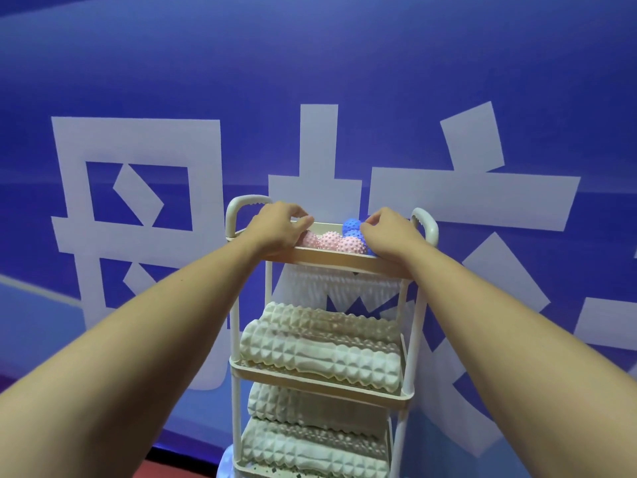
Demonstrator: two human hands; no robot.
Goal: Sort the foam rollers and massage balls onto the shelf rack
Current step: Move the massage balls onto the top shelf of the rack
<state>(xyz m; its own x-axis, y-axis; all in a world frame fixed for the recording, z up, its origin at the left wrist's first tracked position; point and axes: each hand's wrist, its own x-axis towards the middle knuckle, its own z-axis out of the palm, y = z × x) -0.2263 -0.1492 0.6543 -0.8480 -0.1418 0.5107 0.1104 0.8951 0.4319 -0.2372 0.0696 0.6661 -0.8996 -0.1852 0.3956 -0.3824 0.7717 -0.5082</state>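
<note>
Massage balls (330, 240), pink and blue, are sitting in the shelf rack's (344, 258) top tray while foam rollers (320, 350) are filling the lower tiers; my left hand (275, 227) and right hand (387, 234) are curling over the balls, grasp unclear; sorting is looking nearly finished.

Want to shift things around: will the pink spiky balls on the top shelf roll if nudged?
Probably. The pink balls are round, so a nudge should roll them, though the nubs may slow that. The top shelf's raised rim would likely stop them.
</note>
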